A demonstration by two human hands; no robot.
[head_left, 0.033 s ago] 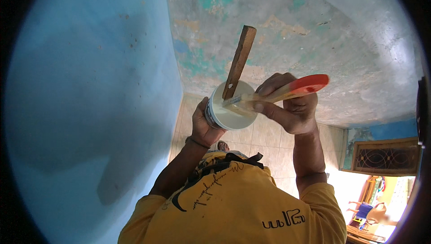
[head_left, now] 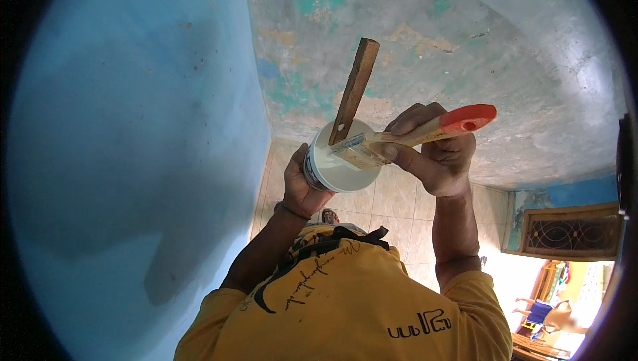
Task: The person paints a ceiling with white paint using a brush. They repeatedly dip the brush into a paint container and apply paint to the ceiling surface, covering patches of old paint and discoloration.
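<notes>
My left hand (head_left: 302, 181) is wrapped round the side of a white paint bucket (head_left: 335, 188) with pale paint in it. A flat wooden stick (head_left: 355, 89) stands tilted in the bucket, its lower end inside the rim. Between the thumb and fingers of my right hand (head_left: 438, 158) is a paintbrush (head_left: 425, 132) with a pale handle and a red end. Its bristle end lies over the bucket's opening, close to the stick. Whether the bristles touch the paint, I cannot tell.
A blue wall (head_left: 133, 128) rises on the left. Ahead is a grey wall (head_left: 412, 49) with patchy green and tan spots. Tiled floor (head_left: 392, 215) shows below. At the lower right are a framed panel with metal scrollwork (head_left: 571, 231), a bright doorway and a person (head_left: 555, 318).
The brush and my right hand have shifted slightly up and to the right. My left hand, the bucket and the stick look unmoved.
</notes>
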